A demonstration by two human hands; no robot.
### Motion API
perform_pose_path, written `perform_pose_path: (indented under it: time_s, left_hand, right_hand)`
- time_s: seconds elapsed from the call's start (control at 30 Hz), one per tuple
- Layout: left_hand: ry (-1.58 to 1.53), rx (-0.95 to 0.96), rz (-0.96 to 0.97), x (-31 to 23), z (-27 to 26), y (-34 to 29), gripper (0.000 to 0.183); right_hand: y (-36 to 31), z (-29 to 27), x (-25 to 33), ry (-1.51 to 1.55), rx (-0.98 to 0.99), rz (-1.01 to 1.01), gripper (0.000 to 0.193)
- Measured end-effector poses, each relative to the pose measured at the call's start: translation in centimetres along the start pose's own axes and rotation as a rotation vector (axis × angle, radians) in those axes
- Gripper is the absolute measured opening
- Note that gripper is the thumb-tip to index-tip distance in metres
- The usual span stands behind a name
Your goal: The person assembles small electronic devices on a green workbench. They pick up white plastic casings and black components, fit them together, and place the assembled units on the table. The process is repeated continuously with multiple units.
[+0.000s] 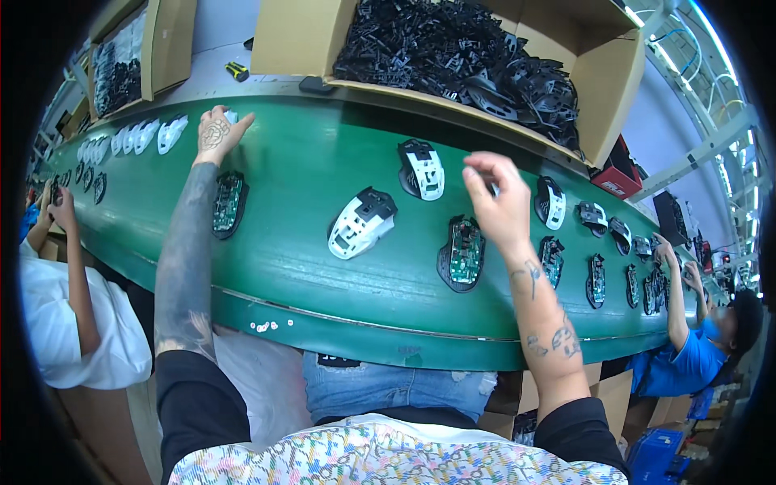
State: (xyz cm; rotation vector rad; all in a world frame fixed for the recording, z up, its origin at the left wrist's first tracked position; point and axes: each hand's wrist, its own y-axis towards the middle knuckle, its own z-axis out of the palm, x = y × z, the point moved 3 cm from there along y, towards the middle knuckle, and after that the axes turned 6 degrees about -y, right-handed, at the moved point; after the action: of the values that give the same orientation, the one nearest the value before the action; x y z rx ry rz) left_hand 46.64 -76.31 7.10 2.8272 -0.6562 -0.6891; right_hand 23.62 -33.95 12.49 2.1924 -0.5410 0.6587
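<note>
Okay so from the head camera, my left hand is stretched out to the far side of the green desk, thumb out to the side, and a bit of a pale thing peeks out by the fingers; the hand hides most of it, so I can't tell if it's actually gripped. The right hand hangs loosely curled, thumb and fingertips apart, and looks released. Just left of that hand there's a black-and-white mouse shell, and between the two hands, nearer the right one and closer to me, sits a white shell with a dark end. A mouse base with a green circuit board lies just below the left hand, beside the forearm, and another board-fitted base is below and left of the right hand. Right of the right hand you get one more white shell, with a populated base by the forearm. Out left of the left hand runs a row of white shells. Beyond both hands, a cardboard box is heaped with black plastic parts, and a yellow-and-black tool lies past the left fingers.
</note>
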Motion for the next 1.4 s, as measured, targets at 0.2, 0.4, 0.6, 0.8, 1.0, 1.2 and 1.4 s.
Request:
perform_pose_path:
  time_s: [0.2,0.4,0.6,0.8,1.0,1.2,1.4]
  left_hand:
    - [0.130,0.129,-0.109,-0.6,0.7,1.5,0.076]
    - [-0.051,0.040,0.060,0.1,-1.4,0.8,0.059]
    - [-1.861,0.474,-0.143,-7.0,-4.7,-9.9,0.052]
    - [-2.186,0.796,-0.334,-15.7,-2.3,-18.4,0.051]
    - [-2.079,1.024,-0.184,-23.2,0.0,-23.3,0.035]
    - [-1.911,0.852,-0.027,-24.1,2.0,-26.0,0.036]
    - [-1.746,0.786,0.139,-23.3,1.3,-26.3,0.041]
  right_hand:
    - [10.5,1.8,-1.3,-0.414,0.003,-0.344,0.016]
    - [16.9,7.4,-2.2,-0.748,0.418,-0.043,0.031]
    - [17.5,7.2,-1.1,-0.690,0.394,-0.085,0.028]
    - [9.8,3.8,1.6,0.324,0.241,0.187,0.024]
    - [-2.3,0.6,0.5,1.047,0.278,0.628,0.027]
    - [-5.4,0.0,-0.2,1.090,0.202,0.668,0.026]
    - [-5.8,0.6,-0.4,0.953,0.229,0.602,0.028]
